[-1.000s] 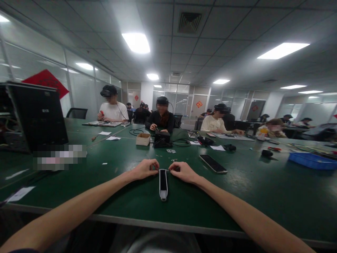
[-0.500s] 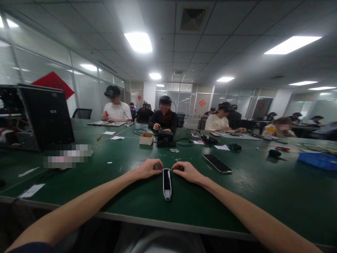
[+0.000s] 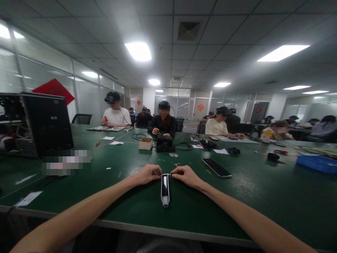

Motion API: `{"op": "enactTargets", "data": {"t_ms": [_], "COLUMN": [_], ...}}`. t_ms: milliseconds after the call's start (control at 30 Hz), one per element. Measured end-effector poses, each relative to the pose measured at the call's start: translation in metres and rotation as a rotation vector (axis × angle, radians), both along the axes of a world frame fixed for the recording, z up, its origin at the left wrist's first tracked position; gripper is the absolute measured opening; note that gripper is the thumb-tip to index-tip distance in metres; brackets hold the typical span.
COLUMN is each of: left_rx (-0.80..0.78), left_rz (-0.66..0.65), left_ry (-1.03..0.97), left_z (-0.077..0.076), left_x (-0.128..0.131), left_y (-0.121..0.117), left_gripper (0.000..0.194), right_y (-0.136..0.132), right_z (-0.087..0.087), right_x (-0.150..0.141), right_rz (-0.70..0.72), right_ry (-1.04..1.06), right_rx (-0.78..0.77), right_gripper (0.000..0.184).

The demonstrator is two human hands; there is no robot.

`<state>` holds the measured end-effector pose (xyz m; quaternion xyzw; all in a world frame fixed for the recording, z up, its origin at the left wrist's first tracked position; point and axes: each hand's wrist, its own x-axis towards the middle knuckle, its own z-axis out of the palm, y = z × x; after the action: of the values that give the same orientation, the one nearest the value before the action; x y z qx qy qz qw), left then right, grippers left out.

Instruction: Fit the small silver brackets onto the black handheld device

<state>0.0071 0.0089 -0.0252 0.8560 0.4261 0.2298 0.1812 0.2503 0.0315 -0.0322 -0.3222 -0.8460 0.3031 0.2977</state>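
A narrow white handheld device (image 3: 165,201) with a long dark screen lies on the green table, its tapered end toward me. It looks like a scanning pen. My left hand (image 3: 149,174) is at the far left corner of the device, thumb and fingers pinched together. At the far right corner my right hand (image 3: 186,175) is pinched too, with a tiny bit showing at its fingertips. Whatever either pinch holds is too small to name. Just beyond my hands lie some small metal bits (image 3: 177,164) and small pale pieces (image 3: 173,155).
A smartphone (image 3: 217,168) lies to the right of my hands, with a blue tray (image 3: 316,164) farther right. Beyond stand a small open box (image 3: 145,143) and black gear with cables (image 3: 164,144). A black computer case (image 3: 47,123) stands left. Several people sit across the table.
The camera view has shifted slightly. Both hands stay at the device's far end with only small finger movements. A bright reflection now shows on the dark screen.
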Motion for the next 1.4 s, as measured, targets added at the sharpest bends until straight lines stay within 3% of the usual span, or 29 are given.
{"op": "enactTargets", "data": {"t_ms": [400, 833, 1033, 1200, 1267, 1400], "left_rx": [0.018, 0.051, 0.082, 0.098, 0.111, 0.161], "left_rz": [0.007, 0.021, 0.032, 0.012, 0.006, -0.003], "left_ry": [0.040, 0.037, 0.063, 0.100, 0.114, 0.128], "left_z": [-0.002, -0.008, -0.005, -0.002, -0.002, -0.004], "left_x": [0.000, 0.000, 0.000, 0.001, 0.001, 0.002], "left_y": [0.003, 0.006, 0.005, 0.004, 0.005, 0.005], "left_gripper": [0.019, 0.016, 0.015, 0.015, 0.016, 0.016], "right_y": [-0.001, 0.001, 0.000, 0.005, 0.015, 0.050], "right_z": [-0.001, -0.003, -0.002, 0.001, -0.001, -0.007], "right_x": [-0.002, -0.013, -0.012, -0.002, 0.005, 0.015], "right_rz": [-0.052, -0.021, -0.021, 0.057, 0.010, -0.246], "right_ry": [-0.036, -0.003, -0.074, -0.209, -0.233, -0.268], "right_rx": [0.168, -0.007, 0.140, 0.316, 0.374, 0.453], "right_gripper": [0.021, 0.030, 0.026, 0.028, 0.029, 0.027]}}
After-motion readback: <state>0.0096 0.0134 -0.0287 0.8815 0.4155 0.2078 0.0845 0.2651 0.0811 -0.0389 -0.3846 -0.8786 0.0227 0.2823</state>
